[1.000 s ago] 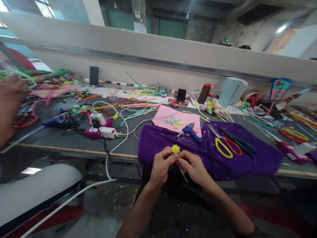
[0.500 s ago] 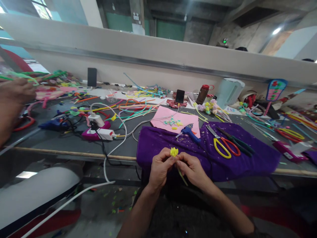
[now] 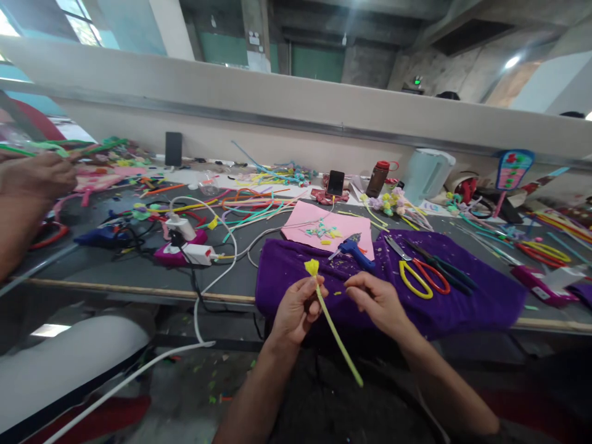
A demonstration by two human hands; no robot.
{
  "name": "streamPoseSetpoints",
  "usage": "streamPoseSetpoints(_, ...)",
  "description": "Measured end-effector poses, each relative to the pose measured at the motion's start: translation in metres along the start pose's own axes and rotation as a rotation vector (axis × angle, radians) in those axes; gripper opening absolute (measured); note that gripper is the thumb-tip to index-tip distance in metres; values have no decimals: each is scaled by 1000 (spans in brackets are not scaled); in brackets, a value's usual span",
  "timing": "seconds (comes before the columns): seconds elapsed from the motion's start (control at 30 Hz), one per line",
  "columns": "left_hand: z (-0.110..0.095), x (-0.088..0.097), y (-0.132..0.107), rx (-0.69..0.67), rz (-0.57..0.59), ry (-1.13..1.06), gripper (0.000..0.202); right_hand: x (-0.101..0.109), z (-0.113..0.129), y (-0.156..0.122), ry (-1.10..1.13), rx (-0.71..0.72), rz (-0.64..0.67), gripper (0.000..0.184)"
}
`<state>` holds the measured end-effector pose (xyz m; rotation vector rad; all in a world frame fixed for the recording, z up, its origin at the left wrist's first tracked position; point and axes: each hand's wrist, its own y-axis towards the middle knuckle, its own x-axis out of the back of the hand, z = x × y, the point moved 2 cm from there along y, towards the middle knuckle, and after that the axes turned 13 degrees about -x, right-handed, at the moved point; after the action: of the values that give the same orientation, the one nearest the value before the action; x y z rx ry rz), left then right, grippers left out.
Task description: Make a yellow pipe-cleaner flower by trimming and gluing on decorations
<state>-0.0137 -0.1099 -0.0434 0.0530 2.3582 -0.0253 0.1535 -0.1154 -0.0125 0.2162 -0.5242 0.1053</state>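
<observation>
My left hand [image 3: 296,308] is closed around a yellow-green pipe-cleaner stem [image 3: 335,336] topped by a small yellow flower head [image 3: 311,267]. The stem slants down to the right over my lap. My right hand [image 3: 377,301] hovers just right of the stem with its fingers curled loosely and nothing visible in them, apart from the stem. Both hands are over the near edge of a purple cloth [image 3: 462,305] on the grey table [image 3: 124,268].
On the cloth lie a blue glue gun [image 3: 352,249], yellow-and-red scissors [image 3: 419,273] and dark scissors [image 3: 444,265]. A pink sheet [image 3: 305,223], loose pipe cleaners [image 3: 252,206], a power strip [image 3: 194,251], a phone [image 3: 335,183], a bottle [image 3: 378,177] sit behind. Another person's arm [image 3: 28,191] is at far left.
My right hand has let go of the flower and moved right. My left hand has tilted the stem, so its full length now shows.
</observation>
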Motion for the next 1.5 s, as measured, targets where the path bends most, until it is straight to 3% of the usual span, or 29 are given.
streamPoseSetpoints(0.1, 0, -1, 3, 65, 9, -77, 23, 28, -9, 18, -242, 46, -104, 17)
streamPoseSetpoints(0.2, 1, -3, 4, 76, 16, -101, 22, 45, -21, 40, -624, -3, -168, 20)
streamPoseSetpoints(0.3, 1, -4, 3, 75, 6, -92, 22, 46, -33, 57, -866, -85, -169, 28)
streamPoseSetpoints(0.47, -4, -4, 2, 58, -2, -73, 23, 35, -41, 72, -961, -144, -114, 38)
streamPoseSetpoints(0.73, -6, -6, 4, 21, 31, -104, 19, 34, -35, 86, -1018, -217, -54, 43)
streamPoseSetpoints(0.83, -8, -5, 5, 21, 34, -105, 20, 36, -35, 87, -1013, -248, -53, 52)
streamPoseSetpoints(1.07, -20, -11, 17, 10, 55, -53, 21, 56, -44, 97, -912, -250, 77, 66)
streamPoseSetpoints(1.3, -27, -24, 41, 44, 60, 31, 20, 96, -52, 111, -771, -255, 47, 36)
streamPoseSetpoints(1.37, -28, -30, 48, 56, 70, 49, 20, 93, -52, 110, -744, -250, 46, 37)
streamPoseSetpoints(1.5, -31, -43, 58, 71, 67, 89, 21, 66, -52, 106, -677, -253, 50, 58)
